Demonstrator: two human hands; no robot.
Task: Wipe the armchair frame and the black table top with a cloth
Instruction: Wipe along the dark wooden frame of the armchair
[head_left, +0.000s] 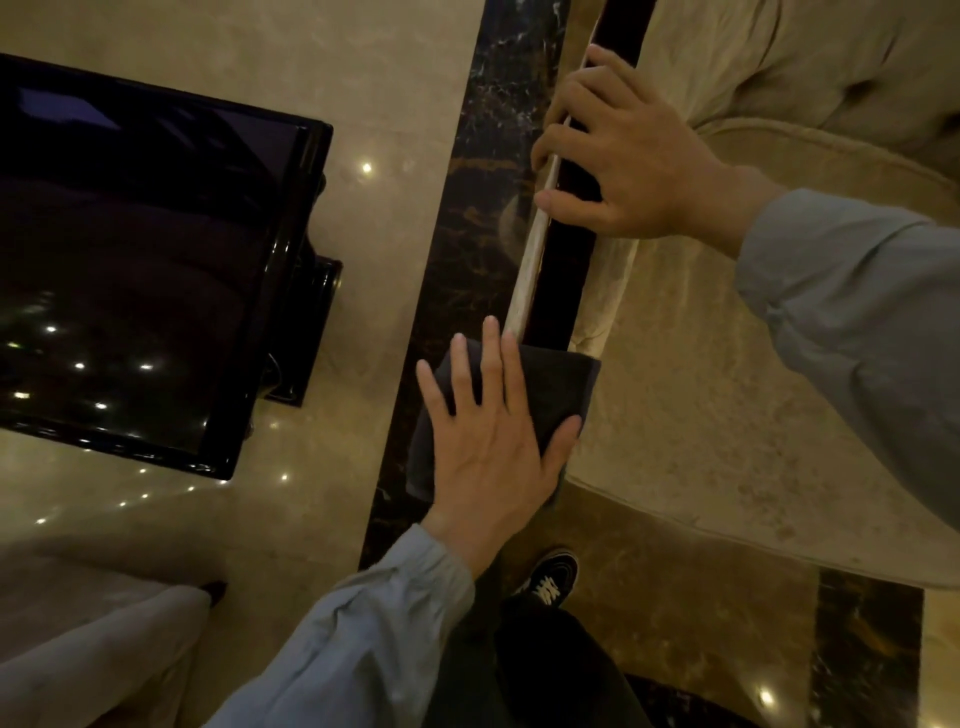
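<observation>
The armchair's glossy black frame (563, 280) runs from the top centre down towards me, along the arm of a beige velvet armchair (727, 395). A dark grey cloth (550, 384) is draped over the near end of that arm. My left hand (493, 447) lies flat on the cloth, fingers spread, thumb hooked round its right side. My right hand (618, 161) grips the frame farther up, fingers curled over its left edge. The black table top (140, 260) sits to the left, shiny and reflecting ceiling lights, apart from both hands.
Polished beige marble floor (395, 156) with a dark marble strip (457, 249) runs between table and armchair. My black shoe (550, 577) and dark trouser leg stand below the arm. Another pale upholstered seat (88, 649) is at the lower left.
</observation>
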